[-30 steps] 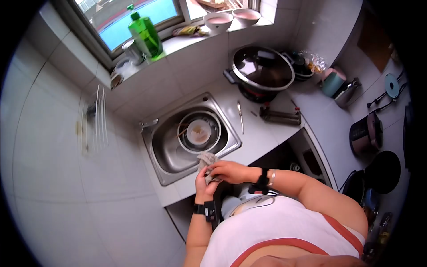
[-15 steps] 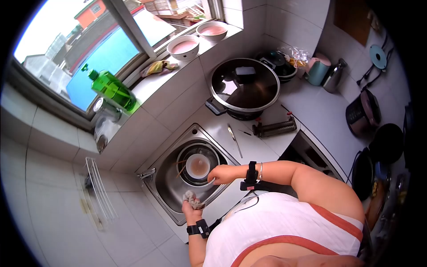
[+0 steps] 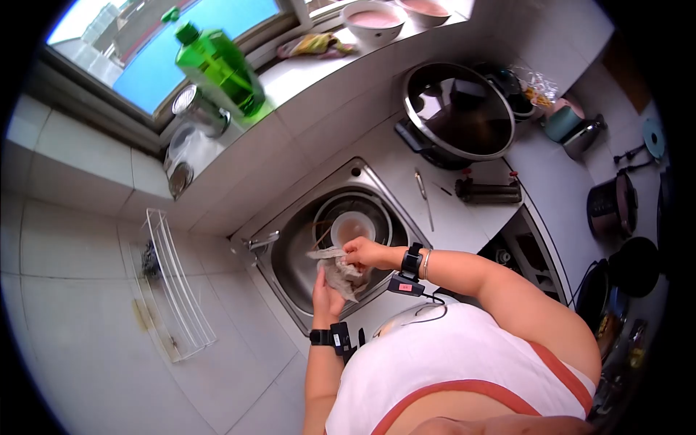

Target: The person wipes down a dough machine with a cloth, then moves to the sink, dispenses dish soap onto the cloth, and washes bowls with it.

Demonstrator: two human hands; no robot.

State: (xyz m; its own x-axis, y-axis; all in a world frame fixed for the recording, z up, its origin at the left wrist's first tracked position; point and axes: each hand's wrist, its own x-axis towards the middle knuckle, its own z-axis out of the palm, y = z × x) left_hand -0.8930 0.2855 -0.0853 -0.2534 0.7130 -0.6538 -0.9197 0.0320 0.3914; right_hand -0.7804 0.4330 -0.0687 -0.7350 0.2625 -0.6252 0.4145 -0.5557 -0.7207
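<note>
A crumpled greyish dishcloth [image 3: 342, 277] is spread between my two hands over the near side of the steel sink [image 3: 279, 293]. My left hand [image 3: 328, 299] supports it from below, fingers against its left edge. My right hand [image 3: 366, 251] pinches its upper right part. Just beyond my right hand, a white bowl [image 3: 353, 226] with cloudy liquid sits inside a larger dark pan [image 3: 382, 216] in the sink. Thin chopsticks [image 3: 324, 233] lean at the pan's left side. My right hand hides part of the bowl's near rim.
A faucet [image 3: 262, 241] juts over the sink's left edge. Tongs [image 3: 424, 199] and a large lidded pot [image 3: 458, 112] are on the counter. The windowsill holds a green soap bottle [image 3: 221, 69], a patterned cloth [image 3: 317, 45] and two bowls [image 3: 373, 22]. A wire rack [image 3: 177, 286] hangs left.
My right hand has come from beside the bowl to the dishcloth and grips it. The cloth, bunched in my left hand before, is now opened out. The camera view has shifted.
</note>
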